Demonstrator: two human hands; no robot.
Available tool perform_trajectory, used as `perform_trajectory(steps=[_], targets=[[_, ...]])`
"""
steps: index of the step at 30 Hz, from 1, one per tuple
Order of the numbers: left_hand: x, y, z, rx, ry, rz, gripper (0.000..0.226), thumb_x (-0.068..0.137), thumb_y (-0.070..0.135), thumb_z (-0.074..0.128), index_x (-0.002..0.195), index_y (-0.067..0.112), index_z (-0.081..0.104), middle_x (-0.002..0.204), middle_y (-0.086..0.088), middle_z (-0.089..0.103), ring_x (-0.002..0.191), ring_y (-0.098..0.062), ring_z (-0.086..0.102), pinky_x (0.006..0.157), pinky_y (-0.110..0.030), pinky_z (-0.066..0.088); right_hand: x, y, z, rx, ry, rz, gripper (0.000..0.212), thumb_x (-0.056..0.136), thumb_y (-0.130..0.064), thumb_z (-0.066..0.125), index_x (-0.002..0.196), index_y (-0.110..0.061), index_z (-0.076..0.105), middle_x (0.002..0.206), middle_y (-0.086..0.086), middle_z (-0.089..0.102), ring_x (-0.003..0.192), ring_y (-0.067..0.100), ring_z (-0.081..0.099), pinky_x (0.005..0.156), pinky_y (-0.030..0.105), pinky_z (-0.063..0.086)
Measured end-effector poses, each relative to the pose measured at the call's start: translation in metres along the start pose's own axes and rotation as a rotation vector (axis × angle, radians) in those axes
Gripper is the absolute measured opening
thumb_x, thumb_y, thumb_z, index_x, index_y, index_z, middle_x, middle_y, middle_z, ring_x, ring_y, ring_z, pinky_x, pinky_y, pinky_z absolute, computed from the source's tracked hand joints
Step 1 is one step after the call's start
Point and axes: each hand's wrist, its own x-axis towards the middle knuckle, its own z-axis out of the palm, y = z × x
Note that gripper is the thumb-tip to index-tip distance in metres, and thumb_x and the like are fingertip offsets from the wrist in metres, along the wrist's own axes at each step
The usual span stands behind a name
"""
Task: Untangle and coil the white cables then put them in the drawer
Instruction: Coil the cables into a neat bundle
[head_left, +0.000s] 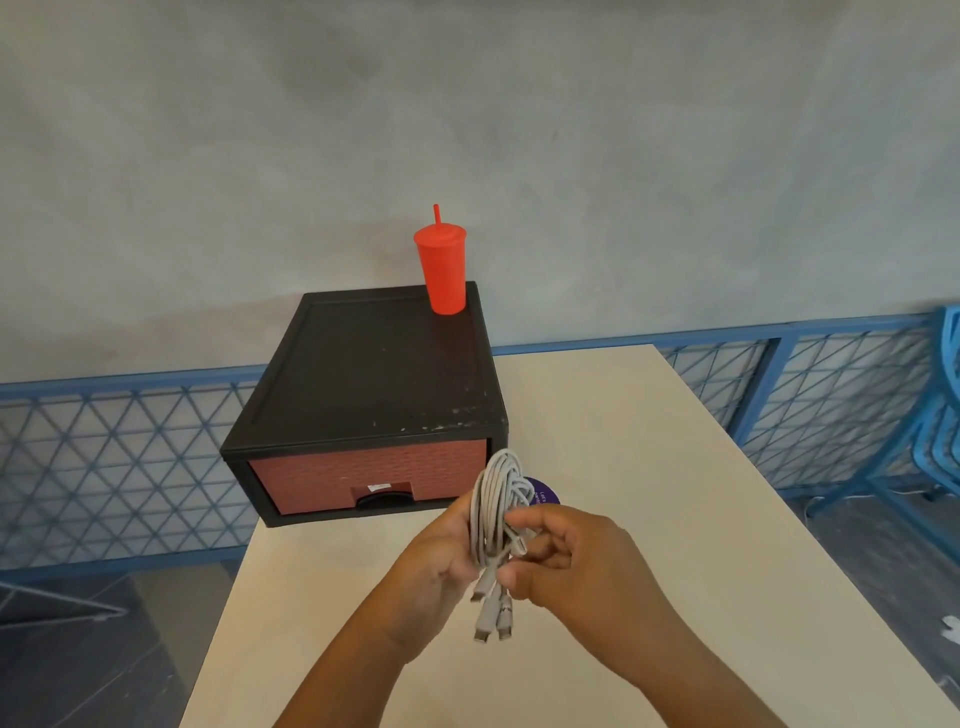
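Note:
A bundle of white cables (497, 499) is coiled into a loop and held upright above the table, with several plug ends (491, 613) hanging down below it. My left hand (436, 566) grips the coil from the left. My right hand (566, 556) pinches it from the right near the bottom. Behind them stands the drawer unit (363, 395), black with a reddish-brown drawer front (363, 478) that is shut, its handle recess low in the middle.
A red tumbler (442, 270) with a straw stands on the unit's back right corner. A purple round object (543, 492) lies partly hidden behind the coil. The cream table (649, 467) extends right. A blue mesh fence (114, 457) and blue chair (940, 431) flank it.

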Motion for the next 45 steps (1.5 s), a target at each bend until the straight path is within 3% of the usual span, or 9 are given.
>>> perform_trajectory(steps=[3, 6, 12, 16, 22, 26, 31, 41, 45], targets=[[-0.005, -0.015, -0.004, -0.381, -0.176, -0.017, 0.059, 0.050, 0.016, 0.055, 0.107, 0.008, 0.066, 0.098, -0.015, 0.068, 0.086, -0.026, 0.065, 0.071, -0.037, 0.054, 0.000, -0.004, -0.005, 0.065, -0.065, -0.085, 0.034, 0.074, -0.016, 0.075, 0.073, -0.048, 0.065, 0.063, -0.015, 0.067, 0.051, 0.003, 0.061, 0.053, 0.015, 0.048], [-0.003, -0.030, -0.004, -0.590, -0.169, -0.196, 0.049, 0.058, 0.022, 0.053, 0.101, 0.001, 0.067, 0.103, -0.022, 0.066, 0.091, -0.034, 0.062, 0.084, -0.048, 0.049, 0.003, -0.010, -0.019, 0.062, -0.016, -0.211, 0.033, 0.075, -0.016, 0.074, 0.077, -0.048, 0.067, 0.067, -0.018, 0.067, 0.054, -0.003, 0.057, 0.052, 0.006, 0.043], [-0.004, -0.036, -0.006, -0.650, -0.215, -0.453, 0.049, 0.073, 0.039, 0.049, 0.092, -0.001, 0.071, 0.081, -0.013, 0.074, 0.081, -0.028, 0.069, 0.079, -0.043, 0.054, 0.029, 0.025, -0.043, -0.371, -0.142, -0.071, 0.039, 0.085, -0.024, 0.061, 0.119, -0.040, 0.051, 0.110, -0.022, 0.048, 0.106, 0.000, 0.048, 0.076, 0.007, 0.039], [0.003, -0.035, -0.002, -0.713, -0.255, -0.484, 0.054, 0.072, 0.040, 0.059, 0.105, -0.002, 0.065, 0.087, -0.018, 0.072, 0.078, -0.030, 0.070, 0.073, -0.040, 0.057, 0.033, 0.053, -0.039, -0.138, -0.242, 0.090, 0.025, 0.091, -0.021, 0.053, 0.111, -0.031, 0.063, 0.106, -0.011, 0.066, 0.093, 0.002, 0.063, 0.076, 0.014, 0.048], [0.019, -0.064, -0.011, -0.823, 0.011, -0.495, 0.070, 0.089, 0.050, 0.025, 0.104, -0.005, 0.066, 0.086, -0.021, 0.071, 0.066, -0.031, 0.068, 0.055, -0.032, 0.055, 0.031, 0.081, -0.032, 0.098, -0.077, 0.223, 0.019, 0.091, -0.018, 0.053, 0.102, -0.021, 0.067, 0.086, 0.003, 0.072, 0.071, 0.005, 0.066, 0.060, 0.018, 0.052], [0.026, -0.072, -0.004, -0.595, 0.142, -0.386, 0.043, 0.078, 0.028, 0.038, 0.100, 0.004, 0.066, 0.080, -0.009, 0.070, 0.065, -0.017, 0.059, 0.060, -0.027, 0.042, 0.032, 0.100, -0.030, 0.171, 0.021, 0.346, 0.017, 0.090, -0.013, 0.053, 0.099, -0.020, 0.065, 0.085, 0.009, 0.070, 0.079, 0.019, 0.064, 0.069, 0.027, 0.052], [0.044, -0.086, 0.016, 0.024, 0.300, -0.379, 0.013, 0.091, 0.014, 0.051, 0.100, 0.020, 0.058, 0.085, 0.000, 0.063, 0.072, -0.011, 0.063, 0.061, -0.021, 0.045, 0.034, 0.125, -0.025, 0.077, -0.008, 0.413, 0.014, 0.084, -0.008, 0.059, 0.090, -0.019, 0.064, 0.061, -0.001, 0.060, 0.052, 0.009, 0.054, 0.054, 0.025, 0.045], [0.098, -0.126, 0.029, 0.487, 0.240, -0.283, 0.011, 0.095, 0.022, 0.043, 0.101, 0.023, 0.051, 0.075, 0.006, 0.052, 0.062, -0.009, 0.046, 0.058, -0.022, 0.039, 0.052, 0.167, -0.029, -0.272, 0.009, 0.375, 0.011, 0.075, -0.025, 0.067, 0.085, -0.026, 0.063, 0.070, -0.011, 0.062, 0.062, 0.002, 0.054, 0.053, 0.014, 0.038], [0.121, -0.140, 0.030, 0.566, 0.248, -0.279, 0.026, 0.093, 0.019, 0.048, 0.118, 0.017, 0.054, 0.097, 0.000, 0.059, 0.079, -0.009, 0.053, 0.064, -0.017, 0.042, 0.064, 0.187, -0.027, -0.285, 0.113, 0.430, 0.003, 0.077, -0.021, 0.061, 0.076, -0.018, 0.063, 0.059, -0.011, 0.054, 0.054, 0.004, 0.047, 0.049, 0.019, 0.034]])
